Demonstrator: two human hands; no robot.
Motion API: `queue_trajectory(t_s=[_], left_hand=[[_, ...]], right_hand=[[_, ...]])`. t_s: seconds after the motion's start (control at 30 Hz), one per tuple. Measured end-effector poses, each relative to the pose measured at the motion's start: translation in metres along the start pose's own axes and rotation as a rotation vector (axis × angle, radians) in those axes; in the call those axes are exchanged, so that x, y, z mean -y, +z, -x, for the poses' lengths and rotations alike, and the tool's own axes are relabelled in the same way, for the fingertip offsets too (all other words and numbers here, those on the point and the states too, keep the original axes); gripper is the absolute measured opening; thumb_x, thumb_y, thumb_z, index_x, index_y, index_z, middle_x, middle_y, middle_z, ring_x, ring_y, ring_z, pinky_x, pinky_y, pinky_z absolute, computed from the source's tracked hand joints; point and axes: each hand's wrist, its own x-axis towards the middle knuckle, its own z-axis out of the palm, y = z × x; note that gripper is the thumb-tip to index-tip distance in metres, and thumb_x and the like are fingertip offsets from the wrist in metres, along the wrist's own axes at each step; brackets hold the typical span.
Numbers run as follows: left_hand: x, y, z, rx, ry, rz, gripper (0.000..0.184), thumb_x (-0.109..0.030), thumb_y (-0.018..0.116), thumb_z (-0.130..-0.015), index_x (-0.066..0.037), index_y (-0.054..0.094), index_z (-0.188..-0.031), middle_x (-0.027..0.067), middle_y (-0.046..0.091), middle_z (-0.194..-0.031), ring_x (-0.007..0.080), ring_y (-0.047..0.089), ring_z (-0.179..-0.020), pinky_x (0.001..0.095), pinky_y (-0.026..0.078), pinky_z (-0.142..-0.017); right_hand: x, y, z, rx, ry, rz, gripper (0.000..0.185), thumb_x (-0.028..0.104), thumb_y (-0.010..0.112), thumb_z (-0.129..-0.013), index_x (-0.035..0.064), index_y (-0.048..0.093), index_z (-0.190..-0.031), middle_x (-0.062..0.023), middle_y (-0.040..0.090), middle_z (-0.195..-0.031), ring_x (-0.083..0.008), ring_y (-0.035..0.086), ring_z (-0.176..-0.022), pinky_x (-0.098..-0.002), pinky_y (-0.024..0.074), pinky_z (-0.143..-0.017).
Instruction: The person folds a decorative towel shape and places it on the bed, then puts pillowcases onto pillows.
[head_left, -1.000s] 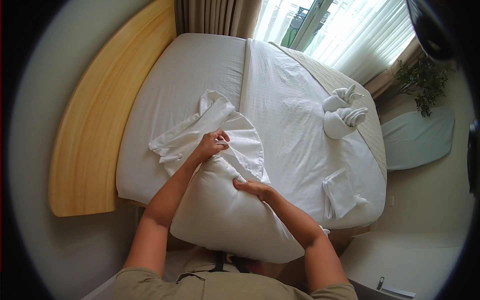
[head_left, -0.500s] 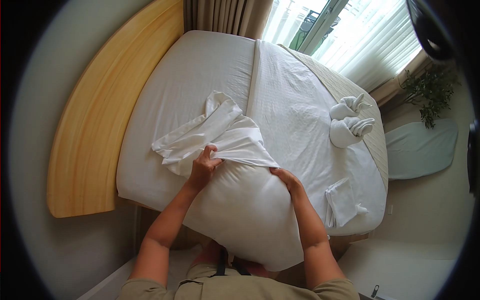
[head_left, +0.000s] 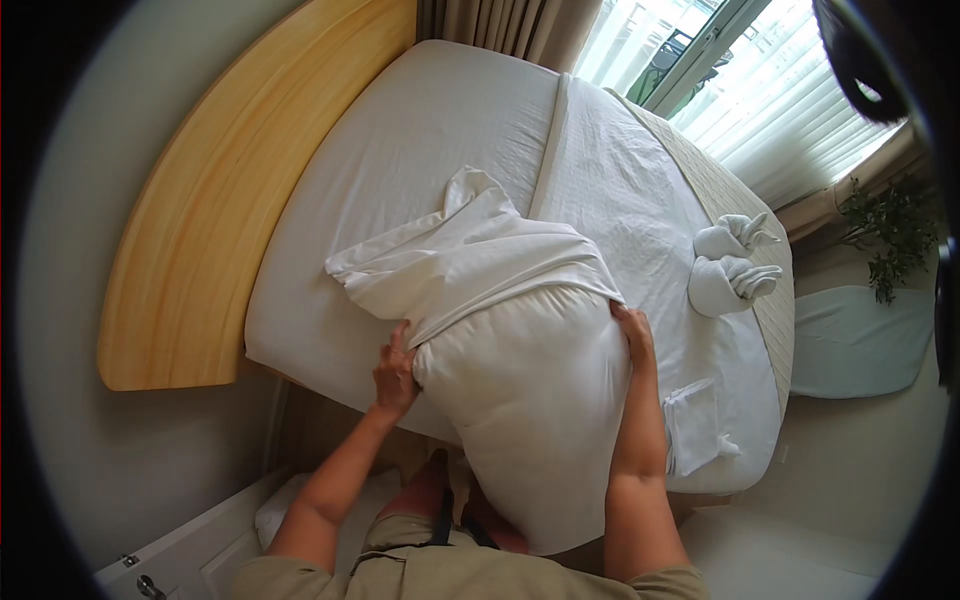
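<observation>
A white pillow (head_left: 530, 400) hangs off the near side of the bed, its far end inside the opening of a white pillowcase (head_left: 500, 250). The rest of the case lies loose and creased on the mattress. My left hand (head_left: 397, 375) is at the left corner of the opening, its fingers closed round the case edge and the pillow's side. At the opening's right corner, my right hand (head_left: 633, 330) grips the case edge against the pillow, with its fingertips partly hidden.
The bed (head_left: 400, 130) has a curved wooden headboard (head_left: 220, 200) at left. Two folded towel figures (head_left: 722, 285) and folded white cloths (head_left: 692, 425) lie to the right. Beyond are curtains (head_left: 510, 25), a glass door and a plant (head_left: 885, 235). A white door (head_left: 190, 550) is at lower left.
The pillow's far end has gone into the case, and the opening is spread wider around it. My hands have moved apart, the left one down and the right one to the right.
</observation>
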Motion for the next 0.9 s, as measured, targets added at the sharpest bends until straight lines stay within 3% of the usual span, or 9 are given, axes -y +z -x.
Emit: queue_trajectory(t_s=[0.1, 0.23, 0.33, 0.4, 0.5, 0.57, 0.63, 0.7, 0.9], left_hand=[[-0.018, 0.040, 0.015, -0.125, -0.129, 0.194, 0.037, 0.000, 0.048, -0.078, 0.001, 0.054, -0.114, 0.0181, 0.043, -0.133, 0.0372, 0.054, -0.098, 0.0396, 0.050, -0.074], [-0.042, 0.027, -0.011, -0.157, -0.256, 0.437, 0.041, 0.003, 0.048, -0.074, -0.002, 0.055, -0.114, 0.0155, 0.042, -0.136, 0.0362, 0.057, -0.100, 0.0383, 0.051, -0.074], [-0.047, -0.004, -0.023, -0.037, -0.195, 0.469, 0.044, 0.005, 0.048, -0.072, -0.002, 0.055, -0.115, 0.0138, 0.045, -0.134, 0.0344, 0.060, -0.093, 0.0361, 0.051, -0.071], [-0.039, -0.003, -0.020, 0.068, 0.044, 0.297, 0.050, 0.005, 0.050, -0.069, -0.004, 0.054, -0.117, 0.0118, 0.047, -0.133, 0.0324, 0.061, -0.080, 0.0355, 0.051, -0.061], [-0.051, -0.026, -0.017, 0.284, -0.123, 0.153, 0.062, 0.004, 0.053, -0.066, -0.008, 0.050, -0.126, 0.0120, 0.055, -0.123, 0.0310, 0.061, -0.073, 0.0367, 0.050, -0.057], [-0.063, -0.032, -0.011, 0.155, 0.007, 0.176, 0.065, 0.005, 0.052, -0.065, -0.007, 0.048, -0.128, 0.0140, 0.059, -0.107, 0.0320, 0.060, -0.069, 0.0382, 0.049, -0.056], [-0.085, -0.047, -0.009, 0.030, 0.143, 0.197, 0.068, 0.005, 0.052, -0.064, -0.007, 0.047, -0.130, 0.0160, 0.062, -0.090, 0.0330, 0.059, -0.065, 0.0398, 0.047, -0.055], [-0.120, -0.071, -0.012, 0.054, 0.037, 0.310, 0.081, 0.003, 0.055, -0.063, -0.010, 0.034, -0.140, 0.0117, 0.059, -0.076, 0.0272, 0.058, -0.064, 0.0359, 0.049, -0.054], [-0.107, -0.041, 0.032, 0.320, 0.353, 0.247, 0.077, 0.000, 0.059, -0.062, -0.006, 0.039, -0.137, 0.0064, 0.057, -0.065, 0.0230, 0.055, -0.056, 0.0346, 0.047, -0.051]], right_hand=[[0.017, 0.064, 0.035, -0.664, -0.560, 0.552, 0.031, 0.023, 0.064, -0.079, 0.0085, 0.058, -0.106, -0.0126, 0.058, -0.094, -0.0310, 0.053, -0.092, -0.0428, 0.0395, -0.081], [0.066, 0.159, 0.205, -0.146, -1.007, 0.454, 0.056, 0.029, 0.078, -0.065, 0.0062, 0.051, -0.109, -0.0148, 0.051, -0.108, -0.0308, 0.049, -0.098, -0.0450, 0.0355, -0.083], [0.052, 0.186, 0.199, -0.272, -0.986, 0.595, 0.054, 0.022, 0.074, -0.066, 0.0057, 0.049, -0.111, -0.0164, 0.049, -0.112, -0.0319, 0.048, -0.102, -0.0424, 0.0365, -0.084], [0.029, 0.207, 0.157, -0.065, -0.958, 0.637, 0.043, 0.015, 0.068, -0.066, 0.0040, 0.053, -0.105, -0.0185, 0.054, -0.106, -0.0338, 0.052, -0.099, -0.0422, 0.0416, -0.079], [0.047, 0.195, 0.139, 0.206, -0.898, 0.585, 0.032, 0.009, 0.064, -0.065, 0.0023, 0.058, -0.096, -0.0193, 0.059, -0.096, -0.0344, 0.058, -0.091, -0.0435, 0.0460, -0.072], [0.067, 0.185, 0.144, 0.142, -0.948, 0.452, 0.025, 0.009, 0.064, -0.065, 0.0028, 0.061, -0.088, -0.0190, 0.061, -0.088, -0.0341, 0.060, -0.084, -0.0463, 0.0475, -0.069], [0.086, 0.175, 0.143, 0.170, -0.934, 0.526, 0.020, 0.010, 0.061, -0.070, 0.0066, 0.061, -0.090, -0.0164, 0.061, -0.087, -0.0321, 0.061, -0.085, -0.0436, 0.0495, -0.072], [0.087, 0.182, 0.136, 0.135, -0.957, 0.560, 0.021, 0.011, 0.062, -0.070, 0.0071, 0.061, -0.091, -0.0156, 0.061, -0.089, -0.0313, 0.060, -0.087, -0.0427, 0.0480, -0.075], [0.064, 0.228, 0.142, 0.185, -1.050, 0.535, 0.022, 0.013, 0.064, -0.072, 0.0084, 0.061, -0.094, -0.0134, 0.060, -0.095, -0.0289, 0.057, -0.094, -0.0402, 0.0434, -0.086]])
